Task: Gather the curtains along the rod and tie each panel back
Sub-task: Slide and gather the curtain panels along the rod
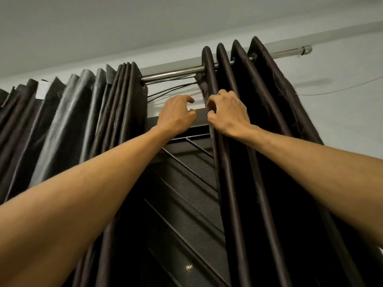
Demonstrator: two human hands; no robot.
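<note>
Pale wall, dark window grille (186, 172) between the panels. Left hand (176, 114) hangs half-curled, holding nothing; right hand (229, 112) pinches the leading edge of the right panel (234, 183). Soft, slippery fabric, likely best gripped high near the rod (172, 73). Left panel (68, 125) sits bunched.

Just one view, head-worn, so no overlap with anything else. Aimed steeply up from below, facing the rod (172, 73), the left panel (72, 121), the right panel (238, 183) and the ceiling (124, 21). Wide-angle, bowed at the edges. Close in: forearms filling the lower corners, left hand (176, 114) and right hand (228, 112) mid-frame. Dark down low, maybe a window grille (186, 183).
</note>
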